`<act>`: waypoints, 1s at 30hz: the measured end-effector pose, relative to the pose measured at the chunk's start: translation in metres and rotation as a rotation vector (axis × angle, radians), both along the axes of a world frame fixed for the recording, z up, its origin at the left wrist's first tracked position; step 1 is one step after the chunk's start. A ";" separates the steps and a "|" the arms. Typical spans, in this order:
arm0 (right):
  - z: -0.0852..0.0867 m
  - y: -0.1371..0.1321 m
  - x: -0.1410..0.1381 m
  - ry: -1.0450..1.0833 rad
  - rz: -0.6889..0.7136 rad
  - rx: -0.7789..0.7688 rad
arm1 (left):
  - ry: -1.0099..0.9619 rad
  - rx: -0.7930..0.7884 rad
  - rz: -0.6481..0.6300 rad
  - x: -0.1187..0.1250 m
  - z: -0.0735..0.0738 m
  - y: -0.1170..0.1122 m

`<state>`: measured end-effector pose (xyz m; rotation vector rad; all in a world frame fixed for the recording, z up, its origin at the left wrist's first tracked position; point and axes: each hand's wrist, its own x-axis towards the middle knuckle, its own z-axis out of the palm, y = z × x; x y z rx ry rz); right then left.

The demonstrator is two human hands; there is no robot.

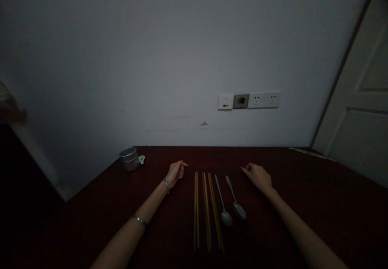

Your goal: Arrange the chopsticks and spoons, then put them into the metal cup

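Three pairs of wooden chopsticks [207, 210] lie side by side on the dark red table [303, 204], pointing away from me. Just right of them lie two metal spoons [230, 202], bowls toward me. My left hand [176, 172] rests on the table left of the chopsticks, its fingers loosely curled with nothing visible in them. My right hand [257, 176] rests palm down to the right of the spoons, fingers bent slightly inward and touching the tabletop. Neither hand touches the utensils.
A small metal cup [129, 158] stands at the table's far left corner by the wall. A strip of wall sockets [249, 100] sits above the table. A white door [360, 99] is at the right.
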<state>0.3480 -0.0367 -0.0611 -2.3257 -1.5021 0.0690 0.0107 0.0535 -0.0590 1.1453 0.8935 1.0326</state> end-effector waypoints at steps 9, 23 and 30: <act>-0.010 0.002 0.002 -0.103 0.044 0.020 | -0.011 -0.048 0.020 -0.001 0.006 0.000; -0.026 0.011 0.016 -0.012 0.076 0.040 | 0.958 0.634 0.344 -0.151 0.065 0.027; -0.031 0.016 0.023 0.045 0.086 0.014 | 1.333 0.642 0.294 -0.186 0.053 0.019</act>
